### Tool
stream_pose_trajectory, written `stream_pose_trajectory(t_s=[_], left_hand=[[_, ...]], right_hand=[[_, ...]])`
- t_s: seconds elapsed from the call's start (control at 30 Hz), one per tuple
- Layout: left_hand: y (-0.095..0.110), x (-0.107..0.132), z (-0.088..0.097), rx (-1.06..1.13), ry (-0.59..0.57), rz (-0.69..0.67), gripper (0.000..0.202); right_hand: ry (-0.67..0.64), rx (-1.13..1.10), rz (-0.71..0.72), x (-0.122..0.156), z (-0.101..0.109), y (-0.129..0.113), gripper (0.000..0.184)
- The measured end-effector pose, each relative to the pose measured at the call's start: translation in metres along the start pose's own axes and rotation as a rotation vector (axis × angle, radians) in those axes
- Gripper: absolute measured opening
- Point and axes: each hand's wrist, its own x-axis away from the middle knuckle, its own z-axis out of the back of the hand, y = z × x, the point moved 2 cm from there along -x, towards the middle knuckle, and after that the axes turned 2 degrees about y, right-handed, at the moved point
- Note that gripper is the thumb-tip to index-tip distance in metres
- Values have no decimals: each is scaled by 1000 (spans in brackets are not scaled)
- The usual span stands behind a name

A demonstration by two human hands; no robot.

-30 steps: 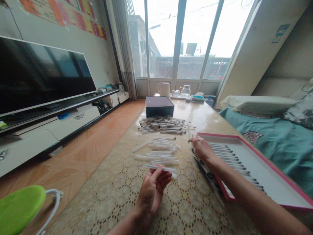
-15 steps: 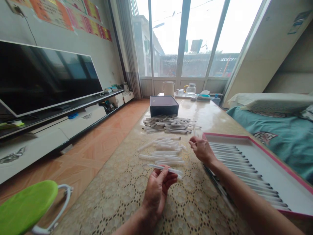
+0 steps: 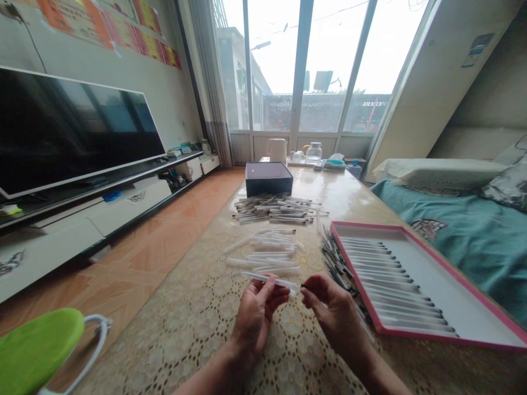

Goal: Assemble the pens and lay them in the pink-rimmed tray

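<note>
My left hand (image 3: 258, 311) pinches a clear plastic pen tube (image 3: 272, 281), holding it level over the lace-covered table (image 3: 197, 323). My right hand (image 3: 329, 307) is closed on a thin dark refill (image 3: 303, 285), whose tip sits at the tube's right end. Beyond my hands lies a loose group of clear tubes (image 3: 267, 255). A row of dark refills (image 3: 340, 263) lies along the left edge of a pink-rimmed white tray (image 3: 415, 329), which holds several finished pens.
Farther back lie a heap of pens (image 3: 278, 211) and a dark box (image 3: 267, 178); a kettle and glass jug stand by the window. A bed with teal cover (image 3: 465, 241) is on the right, a TV unit (image 3: 78, 148) on the left, a green stool (image 3: 37, 348) at bottom left.
My right hand came back from beside the tray's far corner toward me with a refill, and now meets the tube in my left hand, which stayed put.
</note>
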Motion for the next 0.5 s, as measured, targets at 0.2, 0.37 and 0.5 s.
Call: stream_pose_trajectory(t_s=[0.2, 0.37, 0.5], left_hand=[[0, 1, 0, -3, 0, 4, 12], [0, 2, -1, -1, -5, 7, 15], [1, 2, -1, 8, -8, -4, 16]], right_hand=[[19, 23, 61, 1, -3, 1, 12], [10, 21, 59, 1, -6, 3, 13], [-13, -11, 41, 1, -8, 5, 12]])
